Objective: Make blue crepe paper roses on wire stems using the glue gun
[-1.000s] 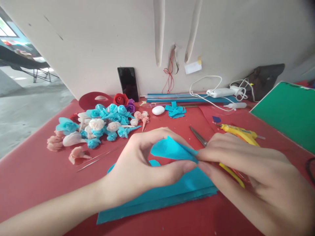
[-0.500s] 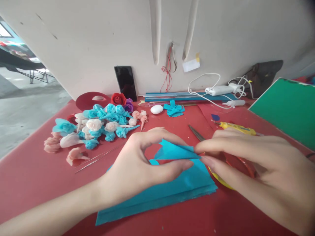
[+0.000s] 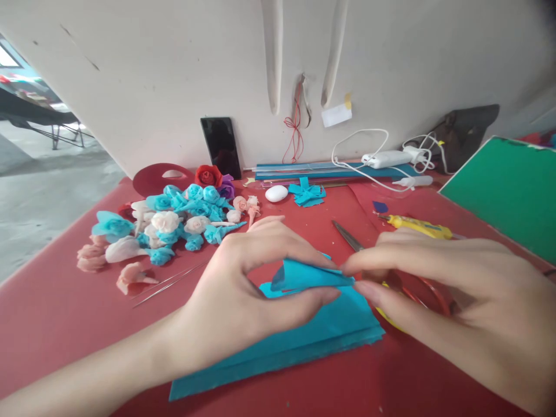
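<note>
A piece of blue crepe paper (image 3: 306, 274), rolled into a cone, is held between both hands above the table. My left hand (image 3: 256, 278) curves around it, index finger along the top and thumb underneath. Its narrow right end is pinched between the thumb and index finger of my right hand (image 3: 447, 289). Below lies a stack of blue paper sheets (image 3: 278, 347), partly covered by my left hand and forearm. Scissors (image 3: 347, 236) rest under my right hand, their blades showing and the handles mostly hidden.
Blue, white and pink paper flowers (image 3: 167, 220) are heaped at the left, near thin wires (image 3: 163, 288). A white egg-shaped object (image 3: 277, 193), blue scraps (image 3: 307, 193) and a yellow-handled tool (image 3: 419, 226) lie behind. A phone (image 3: 220, 147) leans on the wall; a green board (image 3: 504, 197) stands right.
The blue paper's raised pointed corner has folded down and the cone looks more tightly rolled. My left index finger has come down over its top. My right hand keeps its pinch.
</note>
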Available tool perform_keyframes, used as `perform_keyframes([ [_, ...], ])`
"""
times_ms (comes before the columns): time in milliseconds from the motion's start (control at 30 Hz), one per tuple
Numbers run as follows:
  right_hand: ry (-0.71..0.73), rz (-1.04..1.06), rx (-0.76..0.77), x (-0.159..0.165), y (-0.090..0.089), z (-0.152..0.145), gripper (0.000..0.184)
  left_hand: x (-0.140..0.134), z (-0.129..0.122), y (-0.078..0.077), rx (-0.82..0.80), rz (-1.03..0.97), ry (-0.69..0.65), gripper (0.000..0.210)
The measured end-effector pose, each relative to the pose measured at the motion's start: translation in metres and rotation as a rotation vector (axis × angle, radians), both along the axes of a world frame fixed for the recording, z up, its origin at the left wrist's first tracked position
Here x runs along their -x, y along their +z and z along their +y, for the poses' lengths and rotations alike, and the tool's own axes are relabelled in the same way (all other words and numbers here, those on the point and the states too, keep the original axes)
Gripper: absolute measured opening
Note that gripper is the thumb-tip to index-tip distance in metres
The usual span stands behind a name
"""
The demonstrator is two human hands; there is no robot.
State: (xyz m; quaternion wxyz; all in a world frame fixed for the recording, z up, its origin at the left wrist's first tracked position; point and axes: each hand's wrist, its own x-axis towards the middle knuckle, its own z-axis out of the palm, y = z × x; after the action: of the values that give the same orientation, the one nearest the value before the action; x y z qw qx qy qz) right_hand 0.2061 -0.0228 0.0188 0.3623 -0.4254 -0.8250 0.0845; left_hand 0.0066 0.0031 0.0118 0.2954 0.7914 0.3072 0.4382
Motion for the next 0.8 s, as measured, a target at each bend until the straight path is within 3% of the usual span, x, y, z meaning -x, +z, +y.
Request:
perform_keyframes([
  [333, 0.056, 0.036, 0.028, 0.0021, 0.0023, 0.0043, 0.015, 0.0004, 0.0012, 0.0018, -0.110, -0.017, -0.015, 0.010],
  [800, 0.100, -0.029, -0.144, 0.0012, 0.0021, 0.0008, 0.003, 0.0039, -0.0017, 0.0003, -0.148, -0.036, 0.014, 0.009],
])
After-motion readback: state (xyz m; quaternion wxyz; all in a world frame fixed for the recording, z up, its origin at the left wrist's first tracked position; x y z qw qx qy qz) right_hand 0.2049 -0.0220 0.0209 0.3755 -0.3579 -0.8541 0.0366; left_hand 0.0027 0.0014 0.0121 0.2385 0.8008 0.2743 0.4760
